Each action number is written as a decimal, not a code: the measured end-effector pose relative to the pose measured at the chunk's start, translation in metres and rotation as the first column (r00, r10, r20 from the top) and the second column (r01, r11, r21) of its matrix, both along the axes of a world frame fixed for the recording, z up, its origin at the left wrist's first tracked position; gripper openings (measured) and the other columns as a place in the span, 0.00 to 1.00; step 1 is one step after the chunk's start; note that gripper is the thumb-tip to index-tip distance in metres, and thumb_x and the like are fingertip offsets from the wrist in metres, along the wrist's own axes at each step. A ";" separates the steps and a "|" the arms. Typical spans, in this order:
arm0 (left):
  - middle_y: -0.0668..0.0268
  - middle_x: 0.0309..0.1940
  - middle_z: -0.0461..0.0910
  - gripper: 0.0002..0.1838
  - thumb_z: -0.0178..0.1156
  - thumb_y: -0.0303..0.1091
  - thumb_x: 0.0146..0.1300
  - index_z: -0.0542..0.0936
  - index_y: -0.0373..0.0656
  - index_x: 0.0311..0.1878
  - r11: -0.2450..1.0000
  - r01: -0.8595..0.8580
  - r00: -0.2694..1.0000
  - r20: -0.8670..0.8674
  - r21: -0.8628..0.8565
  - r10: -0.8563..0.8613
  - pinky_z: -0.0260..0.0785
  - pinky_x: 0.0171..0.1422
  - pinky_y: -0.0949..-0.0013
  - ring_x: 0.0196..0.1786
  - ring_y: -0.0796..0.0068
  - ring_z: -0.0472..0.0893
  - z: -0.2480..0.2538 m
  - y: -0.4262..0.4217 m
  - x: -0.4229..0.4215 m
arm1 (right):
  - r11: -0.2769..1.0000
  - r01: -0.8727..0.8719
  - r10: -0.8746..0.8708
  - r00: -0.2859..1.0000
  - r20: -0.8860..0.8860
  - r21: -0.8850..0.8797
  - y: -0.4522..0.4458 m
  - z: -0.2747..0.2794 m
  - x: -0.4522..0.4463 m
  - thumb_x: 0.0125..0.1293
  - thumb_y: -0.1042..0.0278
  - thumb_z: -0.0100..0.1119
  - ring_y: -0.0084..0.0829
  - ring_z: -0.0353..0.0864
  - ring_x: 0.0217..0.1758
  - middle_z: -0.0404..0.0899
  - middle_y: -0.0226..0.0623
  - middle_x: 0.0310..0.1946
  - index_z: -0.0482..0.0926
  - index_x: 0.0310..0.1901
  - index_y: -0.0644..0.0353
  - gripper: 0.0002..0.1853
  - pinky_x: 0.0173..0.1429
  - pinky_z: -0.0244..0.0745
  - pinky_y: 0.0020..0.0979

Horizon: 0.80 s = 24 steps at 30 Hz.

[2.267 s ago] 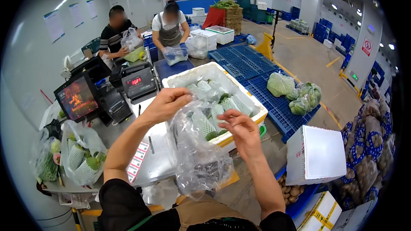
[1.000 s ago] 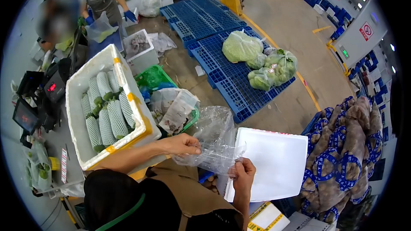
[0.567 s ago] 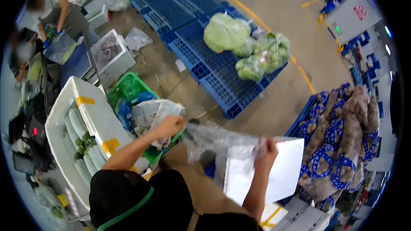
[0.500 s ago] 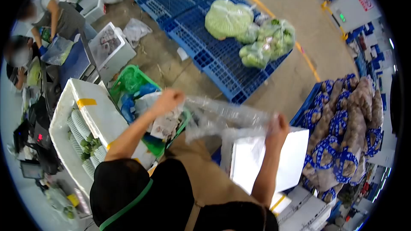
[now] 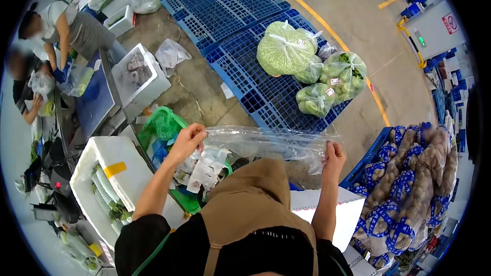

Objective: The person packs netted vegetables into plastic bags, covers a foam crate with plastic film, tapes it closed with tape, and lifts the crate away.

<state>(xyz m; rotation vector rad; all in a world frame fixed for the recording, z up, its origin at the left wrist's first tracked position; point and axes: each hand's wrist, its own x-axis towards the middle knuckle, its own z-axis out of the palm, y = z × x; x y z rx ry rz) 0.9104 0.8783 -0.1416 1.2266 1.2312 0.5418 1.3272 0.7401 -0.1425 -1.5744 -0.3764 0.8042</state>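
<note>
A clear plastic bag [image 5: 263, 142] is stretched sideways in front of my body, pulled out nearly flat. My left hand [image 5: 188, 140] pinches its left end, fingers closed. At its right end, my right hand [image 5: 333, 157] grips the plastic with closed fingers. Below and behind the bag's left part is a green basket [image 5: 162, 122] with crumpled plastic and papers in it. A white box [image 5: 317, 202] stands under my right forearm.
Blue pallets [image 5: 225, 7] ahead carry bagged green vegetables [image 5: 286, 48]. Netted sacks [image 5: 404, 194] are stacked at right. A foam box [image 5: 110, 168] of net-wrapped produce stands at left. Two people work near a blue-topped table [image 5: 92, 89].
The bag has gone from slack and bunched to stretched wide between my hands. My left hand has moved left and down. The view has shifted, showing more of the far side.
</note>
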 end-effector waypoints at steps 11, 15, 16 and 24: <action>0.70 0.19 0.74 0.11 0.63 0.35 0.58 0.80 0.35 0.33 0.992 0.122 0.936 -0.337 0.043 -0.100 0.61 0.26 0.74 0.22 0.83 0.68 0.044 0.100 0.107 | 0.993 -0.054 0.047 0.996 -0.069 -0.109 0.097 -0.086 0.100 0.61 0.67 0.61 0.14 0.62 0.16 0.66 0.19 0.15 0.77 0.27 0.57 0.07 0.19 0.56 0.20; 0.67 0.19 0.76 0.12 0.64 0.36 0.56 0.81 0.34 0.32 0.968 0.218 0.909 -0.388 0.122 -0.155 0.64 0.29 0.72 0.24 0.81 0.70 0.030 0.183 0.170 | 0.978 0.050 -0.074 0.991 -0.113 -0.203 0.135 -0.081 0.146 0.58 0.68 0.63 0.16 0.64 0.16 0.69 0.22 0.16 0.80 0.32 0.61 0.06 0.19 0.57 0.22; 0.67 0.20 0.76 0.12 0.64 0.36 0.56 0.81 0.34 0.32 0.974 0.201 0.921 -0.360 0.108 -0.150 0.65 0.30 0.72 0.24 0.82 0.70 0.036 0.194 0.189 | 0.982 0.077 -0.108 0.978 -0.179 -0.171 0.138 -0.075 0.162 0.58 0.69 0.63 0.16 0.64 0.16 0.70 0.24 0.17 0.80 0.33 0.63 0.06 0.18 0.57 0.22; 0.71 0.21 0.77 0.11 0.65 0.34 0.56 0.82 0.34 0.36 0.984 0.179 0.964 -0.204 0.012 -0.173 0.64 0.27 0.76 0.22 0.85 0.71 0.100 0.257 0.260 | 0.991 0.123 -0.131 0.978 -0.160 -0.061 0.233 0.042 0.257 0.58 0.70 0.64 0.15 0.63 0.16 0.70 0.25 0.19 0.79 0.36 0.65 0.08 0.18 0.57 0.20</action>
